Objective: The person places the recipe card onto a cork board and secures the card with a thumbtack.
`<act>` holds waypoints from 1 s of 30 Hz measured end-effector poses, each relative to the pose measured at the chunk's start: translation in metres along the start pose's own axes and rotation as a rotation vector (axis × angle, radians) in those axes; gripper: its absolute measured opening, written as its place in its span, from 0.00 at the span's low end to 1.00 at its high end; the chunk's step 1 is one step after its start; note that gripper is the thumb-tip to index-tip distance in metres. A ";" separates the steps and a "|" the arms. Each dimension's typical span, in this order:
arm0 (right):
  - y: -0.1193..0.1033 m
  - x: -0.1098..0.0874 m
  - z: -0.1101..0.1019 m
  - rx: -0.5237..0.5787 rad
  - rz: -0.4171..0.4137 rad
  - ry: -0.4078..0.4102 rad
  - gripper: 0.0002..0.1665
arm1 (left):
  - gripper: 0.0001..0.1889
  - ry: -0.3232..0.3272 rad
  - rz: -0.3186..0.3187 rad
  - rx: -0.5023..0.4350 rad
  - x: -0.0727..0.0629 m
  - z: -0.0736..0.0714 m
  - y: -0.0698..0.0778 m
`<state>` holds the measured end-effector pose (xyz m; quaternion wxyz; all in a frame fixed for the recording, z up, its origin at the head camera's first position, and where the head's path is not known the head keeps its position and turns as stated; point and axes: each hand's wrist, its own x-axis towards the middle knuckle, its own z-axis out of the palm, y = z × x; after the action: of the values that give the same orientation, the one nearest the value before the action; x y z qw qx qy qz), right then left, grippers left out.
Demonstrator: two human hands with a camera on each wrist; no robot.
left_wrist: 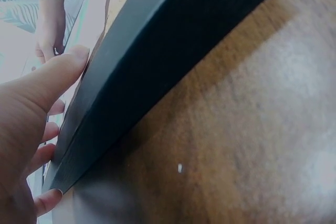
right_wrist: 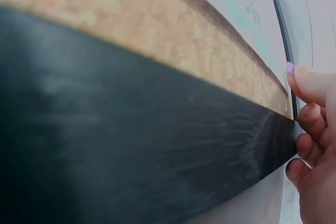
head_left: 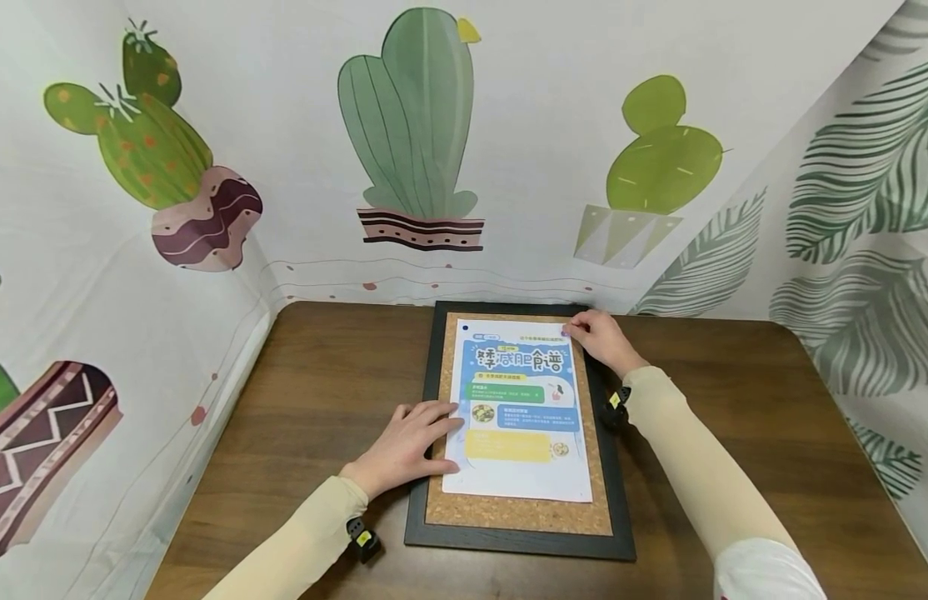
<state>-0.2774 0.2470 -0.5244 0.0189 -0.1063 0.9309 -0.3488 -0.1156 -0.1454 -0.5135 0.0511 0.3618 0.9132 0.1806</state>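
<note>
A printed sheet with coloured bars [head_left: 520, 479] lies on a cork board [head_left: 520, 512] with a black frame [head_left: 520, 542]. At the sheet's top-left corner a dark blue push pin [head_left: 465, 327] sits in the paper. My right hand [head_left: 602, 340] pinches a purple push pin [right_wrist: 290, 68] at the top-right corner. My left hand [head_left: 406, 443] rests across the left side of the frame with spread fingers, thumb and fingertips on the sheet's left edge. In the left wrist view the thumb [left_wrist: 58, 77] lies along the paper beside the frame.
The board lies on a brown wooden table [head_left: 314, 375], its top edge close to a white cloth backdrop [head_left: 539, 250] printed with cacti and leaves. A small white speck [left_wrist: 180, 168] lies on the wood near the frame. Both wrists wear black camera bands [head_left: 365, 540].
</note>
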 end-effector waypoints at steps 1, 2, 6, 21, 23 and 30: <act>-0.001 0.001 0.000 0.001 -0.001 -0.001 0.13 | 0.36 0.000 0.001 0.002 0.000 0.000 0.000; -0.001 0.001 0.000 0.002 -0.001 -0.002 0.13 | 0.36 -0.001 0.001 0.004 0.000 0.000 0.000; -0.002 0.003 0.000 0.007 0.006 -0.014 0.14 | 0.37 -0.004 -0.001 0.009 0.001 0.000 0.001; -0.003 0.010 0.005 -0.042 0.041 -0.032 0.15 | 0.37 -0.001 0.005 0.023 0.000 0.001 0.001; -0.003 0.011 0.005 -0.065 0.037 -0.033 0.15 | 0.36 0.001 0.007 0.029 0.000 0.002 0.001; -0.007 0.011 0.006 -0.142 0.061 -0.058 0.14 | 0.37 0.007 0.013 0.025 -0.001 0.001 0.000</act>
<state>-0.2860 0.2360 -0.5242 0.0491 -0.0890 0.9551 -0.2781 -0.1146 -0.1453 -0.5140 0.0420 0.3678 0.9131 0.1708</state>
